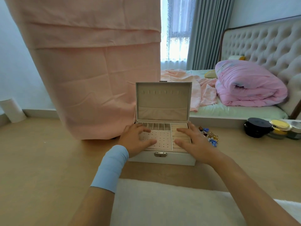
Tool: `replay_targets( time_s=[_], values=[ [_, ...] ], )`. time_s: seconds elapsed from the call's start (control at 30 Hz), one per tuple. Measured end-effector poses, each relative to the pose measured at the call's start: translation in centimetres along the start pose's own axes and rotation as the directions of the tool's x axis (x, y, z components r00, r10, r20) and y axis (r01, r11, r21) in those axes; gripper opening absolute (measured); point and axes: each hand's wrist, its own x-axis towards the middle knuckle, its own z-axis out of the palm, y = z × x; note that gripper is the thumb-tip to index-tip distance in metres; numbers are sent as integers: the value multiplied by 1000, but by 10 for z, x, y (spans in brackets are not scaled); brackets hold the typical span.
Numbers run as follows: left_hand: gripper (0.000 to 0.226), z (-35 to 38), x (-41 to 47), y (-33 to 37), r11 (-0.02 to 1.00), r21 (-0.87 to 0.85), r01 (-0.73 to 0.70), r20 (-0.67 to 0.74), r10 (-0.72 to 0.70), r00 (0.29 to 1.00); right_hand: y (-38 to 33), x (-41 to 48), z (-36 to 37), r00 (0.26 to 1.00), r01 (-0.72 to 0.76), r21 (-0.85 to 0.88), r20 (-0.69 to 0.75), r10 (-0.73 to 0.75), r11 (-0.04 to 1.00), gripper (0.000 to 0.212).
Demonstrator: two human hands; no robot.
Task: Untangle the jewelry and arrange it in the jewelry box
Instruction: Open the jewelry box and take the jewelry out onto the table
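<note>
A white jewelry box stands on the wooden surface with its lid upright, showing a beige lining, small compartments, a dotted earring panel and ring rolls. My left hand, with a light blue wristband, rests over the box's left side, fingers spread on the dotted panel. My right hand lies over the right side on the ring rolls, fingers apart. Neither hand holds anything. A tangled heap of jewelry with blue, gold and dark pieces lies on the surface just right of the box, beside my right hand.
A pink cloth hangs right behind and left of the box. Round tins, one black and others yellow-topped, stand at the far right. A bed with a pink quilt is beyond. A white fluffy fabric lies at the near edge.
</note>
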Motion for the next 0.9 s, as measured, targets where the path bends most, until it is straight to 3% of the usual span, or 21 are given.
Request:
replay_targets(
  time_s=[0.13,0.3,0.43,0.57,0.63,0.77,0.9],
  values=[
    [40,-16,22,20,996,-58,-70,-146,61,987,-27,16,-21,988,26,-10,-150,-27,1000,63],
    [51,-32,70,44,993,69,-96,-267,112,957,-57,53,-50,970,27,80,-245,-7,996,74],
    [72,-42,103,53,978,199,-66,-272,120,955,-69,81,-64,954,54,168,-299,-1,984,90],
    [79,-49,113,60,957,272,-100,-263,174,949,-70,96,-73,941,42,244,-337,44,969,94],
    [78,-51,112,61,956,267,-119,-253,189,949,-66,96,-78,922,58,222,-385,33,973,85],
    [68,-56,99,62,934,332,-132,-236,218,947,-58,81,-88,906,123,83,-417,-78,989,43],
    [48,-64,63,62,909,382,-165,-261,278,924,-51,47,-86,893,216,11,-406,-193,976,31]
  ],
)
